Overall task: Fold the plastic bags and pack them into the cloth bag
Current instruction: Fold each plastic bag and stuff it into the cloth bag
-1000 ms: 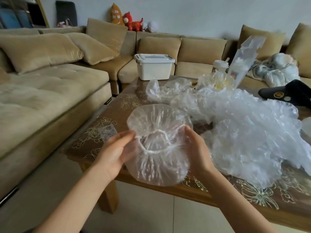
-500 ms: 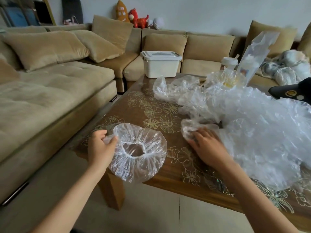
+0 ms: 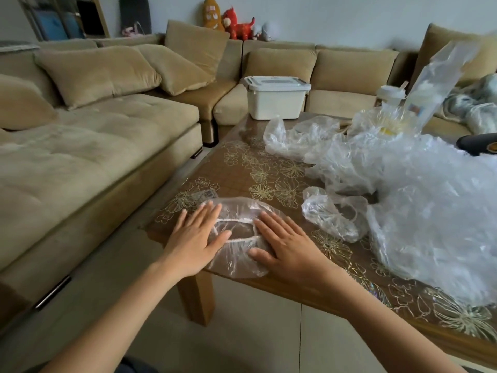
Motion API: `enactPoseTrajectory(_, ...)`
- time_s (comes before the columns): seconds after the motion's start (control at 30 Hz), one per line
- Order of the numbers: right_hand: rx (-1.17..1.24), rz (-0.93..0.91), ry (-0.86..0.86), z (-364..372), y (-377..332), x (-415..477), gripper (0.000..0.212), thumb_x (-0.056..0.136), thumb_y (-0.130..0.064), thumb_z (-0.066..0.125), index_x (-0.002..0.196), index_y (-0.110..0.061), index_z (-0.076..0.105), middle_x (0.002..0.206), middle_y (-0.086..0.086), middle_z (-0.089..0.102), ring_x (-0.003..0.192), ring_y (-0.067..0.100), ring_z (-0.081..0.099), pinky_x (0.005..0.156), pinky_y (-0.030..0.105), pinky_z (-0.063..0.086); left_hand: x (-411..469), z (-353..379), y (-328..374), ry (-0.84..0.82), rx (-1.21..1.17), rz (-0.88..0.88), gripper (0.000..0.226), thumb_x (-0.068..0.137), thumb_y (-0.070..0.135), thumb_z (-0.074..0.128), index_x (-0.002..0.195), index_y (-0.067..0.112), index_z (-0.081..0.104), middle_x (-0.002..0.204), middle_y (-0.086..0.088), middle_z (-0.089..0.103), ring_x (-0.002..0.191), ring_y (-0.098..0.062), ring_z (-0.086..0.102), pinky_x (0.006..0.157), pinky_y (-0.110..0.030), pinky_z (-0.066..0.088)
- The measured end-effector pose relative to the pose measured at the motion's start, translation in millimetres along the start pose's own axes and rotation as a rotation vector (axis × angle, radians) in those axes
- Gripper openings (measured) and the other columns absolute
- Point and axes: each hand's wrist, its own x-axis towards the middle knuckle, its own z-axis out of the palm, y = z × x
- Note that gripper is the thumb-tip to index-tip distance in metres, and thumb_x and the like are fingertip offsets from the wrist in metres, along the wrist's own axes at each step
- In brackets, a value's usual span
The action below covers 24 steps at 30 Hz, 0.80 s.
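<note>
Both hands lay flat on one clear plastic bag (image 3: pixel 239 210) at the near left corner of the worktop (image 3: pixel 242 162). The left hand (image 3: pixel 197 239) pressed on the bag's left side, palm down, its fingers (image 3: pixel 212 211) straight, slightly spread and grasping nothing. The right hand (image 3: pixel 289 244) pressed on the bag's right side in the same manner, its fingers (image 3: pixel 269 220) extended and released, the thumb resting on the film near the table edge. Between the two hands showed the bag's gathered white rim, drawn into a narrow oval. The bag's near edge hung slightly over the worktop's front edge.

Just to the right of the right hand sat a small crumpled bag (image 3: pixel 328 214), apart from the flattened one. Beyond it a large heap of clear plastic bags (image 3: pixel 430 211) covered most of the right half of the worktop. A tall clear pouch (image 3: pixel 435 84) stood upright at the far side of the heap, with a lidded cup (image 3: pixel 390 94) beside it. A dark object (image 3: pixel 476 144) lay at the right margin, only partly in view. A white lidded storage box (image 3: pixel 275 99) stood at the far edge of the worktop. A tan sofa (image 3: pixel 94 146) wrapped round the left and far sides, with plush toys (image 3: pixel 236 25) along its back.
</note>
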Motion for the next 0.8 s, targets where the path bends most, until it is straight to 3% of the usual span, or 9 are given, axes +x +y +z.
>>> enactPoseTrajectory(0.1,0.059,0.036,0.031,-1,7,-5,0.097,0.072,-0.079,-0.005,0.151,-0.024,0.006,0.159,-0.006,0.0,0.141,0.002,-0.012,0.112,0.024,-0.015,-3,-1,-9,0.033,-0.059,0.051,0.099,0.063,0.084,-0.02,0.144,0.027,-0.015,0.148,0.016,-0.015,0.136,0.002,-0.016,0.113,-0.03,-0.015)
enactPoseTrajectory(0.17,0.136,0.013,0.153,-6,3,-9,0.103,0.071,-0.083,-0.006,0.15,-0.022,0.021,0.158,-0.003,0.016,0.143,0.004,0.0,0.111,0.018,-0.011,-9,-6,-11,0.109,-0.146,0.104,0.104,0.071,0.083,-0.009,0.15,0.021,0.013,0.154,0.013,0.006,0.138,0.004,0.001,0.114,-0.028,-0.003)
enactPoseTrajectory(0.27,0.13,-0.094,0.207,-25,-19,-15,0.087,0.079,-0.078,0.031,0.148,-0.024,0.026,0.157,-0.001,0.02,0.141,0.004,0.007,0.11,0.015,-0.008,-25,-16,-13,0.256,-0.229,0.209,0.093,0.077,0.084,0.012,0.137,0.021,0.047,0.143,0.009,0.042,0.13,0.001,0.027,0.11,-0.027,0.018)
enactPoseTrajectory(0.4,-0.009,-0.17,0.121,-2,-31,-25,0.097,0.08,-0.046,0.067,0.151,-0.021,0.006,0.158,0.004,0.005,0.144,0.016,0.004,0.119,0.038,0.006,-38,-12,-20,0.007,-0.089,0.295,0.117,0.053,0.093,0.034,0.149,0.03,0.012,0.151,0.019,0.0,0.139,0.003,-0.005,0.113,-0.022,-0.01)
enactPoseTrajectory(0.47,0.0,-0.145,0.189,14,-28,-30,0.072,0.088,-0.037,0.058,0.147,-0.017,0.022,0.153,0.011,0.026,0.141,0.024,0.027,0.111,0.047,0.03,-37,-1,-26,0.025,0.009,0.339,0.103,0.067,0.076,0.05,0.148,0.031,0.006,0.153,0.014,-0.007,0.142,-0.003,-0.009,0.113,-0.027,-0.015)
enactPoseTrajectory(0.53,0.024,-0.142,0.234,18,-24,-26,0.05,0.097,-0.039,0.036,0.141,-0.017,0.039,0.148,0.008,0.038,0.137,0.021,0.035,0.113,0.044,0.029,-37,1,-30,0.101,-0.022,0.338,0.083,0.082,0.044,0.064,0.145,0.03,0.012,0.153,0.012,0.005,0.143,-0.007,0.003,0.117,-0.035,-0.003)
enactPoseTrajectory(0.63,0.316,-0.126,0.218,7,-24,-21,0.05,0.099,-0.046,0.023,0.136,-0.023,0.049,0.144,-0.002,0.044,0.136,0.008,0.035,0.116,0.028,0.023,-37,-2,-32,0.211,-0.069,0.336,0.06,0.087,0.018,0.064,0.139,0.023,0.036,0.146,0.007,0.037,0.135,-0.007,0.028,0.114,-0.035,0.017)
enactPoseTrajectory(0.73,0.5,-0.091,0.167,-11,-18,-18,0.039,0.1,-0.039,0.031,0.127,-0.025,0.056,0.123,-0.007,0.061,0.113,0.003,0.055,0.097,0.02,0.041,-33,-10,-30,0.323,-0.119,0.34,0.035,0.085,0.009,0.065,0.119,0.014,0.064,0.122,0.002,0.064,0.116,-0.013,0.056,0.105,-0.024,0.024)
enactPoseTrajectory(0.8,0.546,-0.049,0.145,-20,-13,-18,0.037,0.099,-0.042,0.033,0.107,-0.021,0.062,0.096,-0.005,0.067,0.083,0.007,0.062,0.077,0.028,0.05,-29,-17,-28,0.361,-0.155,0.361,0.029,0.088,0.022,0.052,0.109,0.013,0.07,0.111,0.002,0.069,0.107,-0.01,0.06,0.099,-0.027,0.032)
